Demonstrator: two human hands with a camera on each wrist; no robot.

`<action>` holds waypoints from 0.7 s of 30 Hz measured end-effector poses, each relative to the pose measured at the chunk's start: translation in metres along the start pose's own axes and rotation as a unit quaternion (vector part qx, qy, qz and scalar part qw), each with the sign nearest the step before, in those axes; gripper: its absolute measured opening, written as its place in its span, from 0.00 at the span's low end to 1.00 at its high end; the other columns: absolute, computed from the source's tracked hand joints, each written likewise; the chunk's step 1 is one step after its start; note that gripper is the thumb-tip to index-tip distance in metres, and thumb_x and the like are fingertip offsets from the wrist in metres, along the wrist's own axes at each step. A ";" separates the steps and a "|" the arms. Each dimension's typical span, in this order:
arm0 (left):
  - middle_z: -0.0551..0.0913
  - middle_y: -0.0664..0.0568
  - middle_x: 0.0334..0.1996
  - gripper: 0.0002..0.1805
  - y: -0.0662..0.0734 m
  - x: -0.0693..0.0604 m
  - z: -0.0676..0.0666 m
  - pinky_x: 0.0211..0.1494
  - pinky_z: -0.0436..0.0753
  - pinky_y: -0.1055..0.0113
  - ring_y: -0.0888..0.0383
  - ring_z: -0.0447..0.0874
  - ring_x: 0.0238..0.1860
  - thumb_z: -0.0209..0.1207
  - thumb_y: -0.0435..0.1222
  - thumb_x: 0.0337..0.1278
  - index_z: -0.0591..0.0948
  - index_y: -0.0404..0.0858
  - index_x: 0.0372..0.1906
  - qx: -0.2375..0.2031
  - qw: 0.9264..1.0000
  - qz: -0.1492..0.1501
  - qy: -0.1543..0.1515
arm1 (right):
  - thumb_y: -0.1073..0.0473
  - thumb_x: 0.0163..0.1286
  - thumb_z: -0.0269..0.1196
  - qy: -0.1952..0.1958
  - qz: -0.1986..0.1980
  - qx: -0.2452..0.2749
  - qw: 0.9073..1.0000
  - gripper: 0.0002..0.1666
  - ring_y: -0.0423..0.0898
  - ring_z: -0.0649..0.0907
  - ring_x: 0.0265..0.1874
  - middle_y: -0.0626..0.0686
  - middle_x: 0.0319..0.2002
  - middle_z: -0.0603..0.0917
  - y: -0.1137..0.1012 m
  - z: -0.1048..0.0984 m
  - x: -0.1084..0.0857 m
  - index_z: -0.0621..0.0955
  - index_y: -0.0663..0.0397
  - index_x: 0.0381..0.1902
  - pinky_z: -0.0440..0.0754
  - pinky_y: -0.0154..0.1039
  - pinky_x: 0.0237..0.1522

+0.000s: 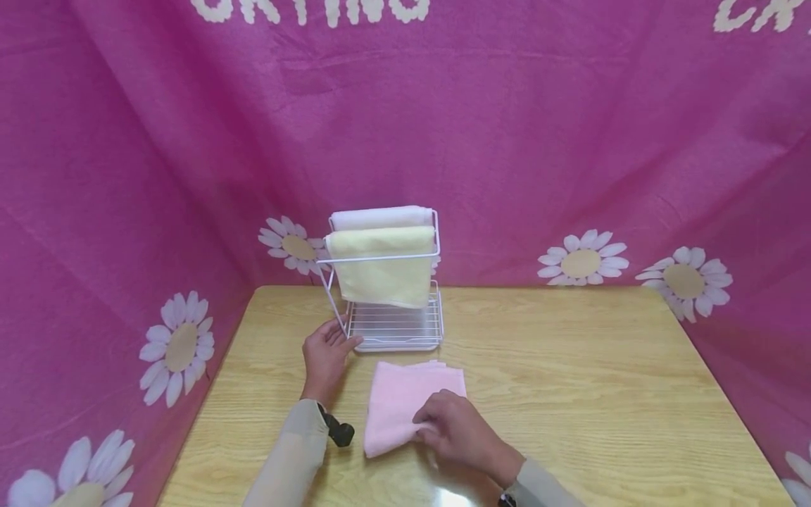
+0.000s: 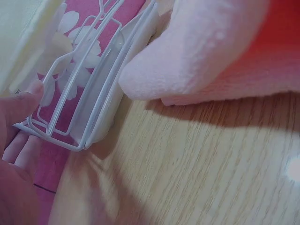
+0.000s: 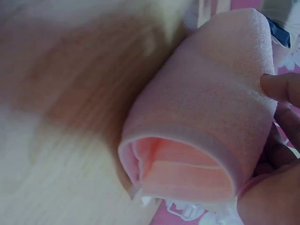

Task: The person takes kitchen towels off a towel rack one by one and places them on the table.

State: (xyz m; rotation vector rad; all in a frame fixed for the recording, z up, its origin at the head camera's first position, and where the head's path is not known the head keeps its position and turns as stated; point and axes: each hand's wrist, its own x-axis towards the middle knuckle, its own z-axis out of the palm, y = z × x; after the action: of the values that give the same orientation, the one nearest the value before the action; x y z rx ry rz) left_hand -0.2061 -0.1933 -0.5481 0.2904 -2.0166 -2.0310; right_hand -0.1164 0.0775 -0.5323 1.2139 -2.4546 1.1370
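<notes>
Pink curtain (image 1: 494,127): white lettering up top, tops chopped off by the frame edge
Left word (image 1: 334,14): looks like it ends in "ING", can't swear to the start
Right word (image 1: 776,15): maybe starts with "C", rest unreadable tbh

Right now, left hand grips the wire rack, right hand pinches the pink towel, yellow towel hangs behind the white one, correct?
No: the head view shows the yellow towel hanging in front of the white towel. The left hand grips the wire rack, and the right hand pinches the pink towel.
</notes>
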 end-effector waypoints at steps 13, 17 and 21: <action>0.81 0.32 0.56 0.28 0.001 -0.001 0.000 0.56 0.84 0.67 0.39 0.79 0.60 0.71 0.20 0.49 0.80 0.27 0.59 0.005 1.000 -0.006 0.016 | 0.66 0.51 0.75 -0.048 0.031 0.013 0.998 0.09 0.34 0.78 0.32 0.40 0.29 0.84 -0.001 0.015 -0.016 0.89 0.52 0.32 0.79 0.25 0.35; 0.81 0.34 0.56 0.28 0.001 -0.002 0.000 0.55 0.83 0.70 0.40 0.80 0.60 0.71 0.21 0.50 0.80 0.28 0.59 0.012 1.000 -0.008 0.014 | 0.67 0.51 0.72 -0.065 0.041 0.009 0.997 0.08 0.33 0.77 0.33 0.39 0.29 0.84 -0.001 0.018 -0.020 0.89 0.51 0.31 0.78 0.25 0.35; 0.81 0.34 0.56 0.28 0.001 -0.001 0.000 0.56 0.83 0.70 0.43 0.81 0.59 0.71 0.21 0.50 0.80 0.27 0.59 0.014 1.000 -0.003 0.012 | 0.66 0.51 0.71 -0.086 0.049 0.006 0.995 0.08 0.31 0.76 0.32 0.38 0.29 0.82 0.001 0.023 -0.026 0.89 0.50 0.31 0.77 0.24 0.35</action>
State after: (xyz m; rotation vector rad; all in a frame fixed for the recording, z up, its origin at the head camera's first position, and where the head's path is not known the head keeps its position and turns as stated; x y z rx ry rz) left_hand -0.2052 -0.1930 -0.5470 0.3247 -2.0335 -1.9946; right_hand -0.0966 0.0772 -0.5612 1.2580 -2.6638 1.1170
